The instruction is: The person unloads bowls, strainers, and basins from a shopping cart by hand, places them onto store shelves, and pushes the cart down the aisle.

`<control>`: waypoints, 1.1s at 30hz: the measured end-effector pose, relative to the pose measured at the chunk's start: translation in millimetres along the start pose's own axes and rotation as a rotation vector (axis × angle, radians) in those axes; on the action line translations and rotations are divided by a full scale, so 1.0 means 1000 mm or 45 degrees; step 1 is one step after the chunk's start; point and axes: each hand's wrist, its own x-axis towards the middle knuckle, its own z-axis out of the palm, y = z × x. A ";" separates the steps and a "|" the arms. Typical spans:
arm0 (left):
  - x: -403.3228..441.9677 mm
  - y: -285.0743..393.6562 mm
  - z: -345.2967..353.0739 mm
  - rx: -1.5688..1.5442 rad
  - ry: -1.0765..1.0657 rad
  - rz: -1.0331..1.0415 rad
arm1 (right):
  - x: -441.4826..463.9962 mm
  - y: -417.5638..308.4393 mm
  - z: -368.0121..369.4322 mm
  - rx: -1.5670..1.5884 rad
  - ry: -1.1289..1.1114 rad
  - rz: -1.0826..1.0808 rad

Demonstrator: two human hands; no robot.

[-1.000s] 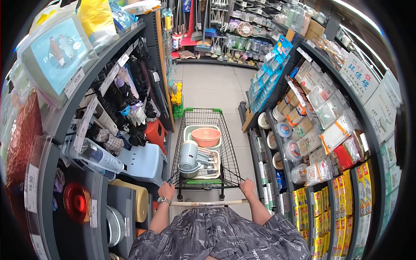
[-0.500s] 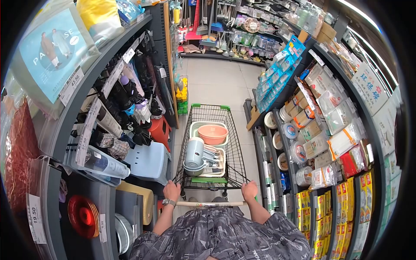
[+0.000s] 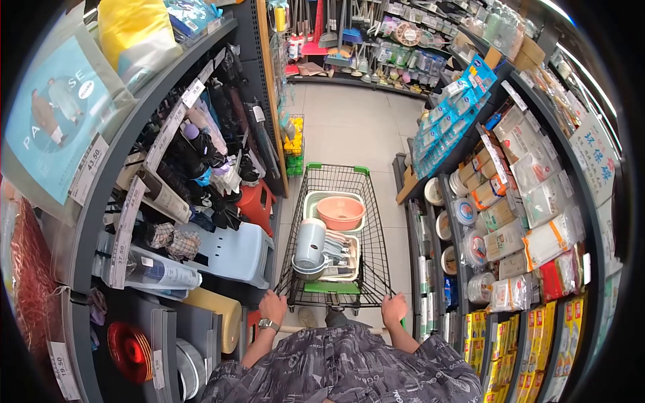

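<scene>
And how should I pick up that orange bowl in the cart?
I'd come down from above and pinch the right side of the rim, fingers inside, thumb outside. The bowl sits open side up over the pale basin, so its rim faces you, while the blue container crowds its near left in the cart.

The person wore a loose dark grey shirt, printed with pale lettering and building-like shapes, a metallic wristwatch point(image 3: 267, 324) and light-coloured shoes.
</scene>
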 end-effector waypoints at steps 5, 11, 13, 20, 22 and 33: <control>0.016 0.014 0.001 0.017 0.032 -0.014 | 0.027 0.002 0.014 0.070 0.040 -0.031; 0.061 0.028 0.009 0.012 -0.017 -0.001 | 0.067 -0.019 0.004 0.104 0.022 -0.080; 0.073 0.032 0.011 0.010 -0.012 -0.025 | 0.079 -0.027 -0.003 0.119 -0.024 -0.075; 0.112 0.053 0.006 0.036 0.044 -0.055 | 0.114 -0.046 -0.009 0.219 -0.028 -0.269; 0.120 0.054 0.013 0.086 0.092 -0.035 | 0.123 -0.052 -0.009 0.191 -0.033 -0.273; 0.138 0.070 0.026 0.105 0.335 -0.002 | 0.159 -0.073 -0.009 0.107 -0.027 -0.293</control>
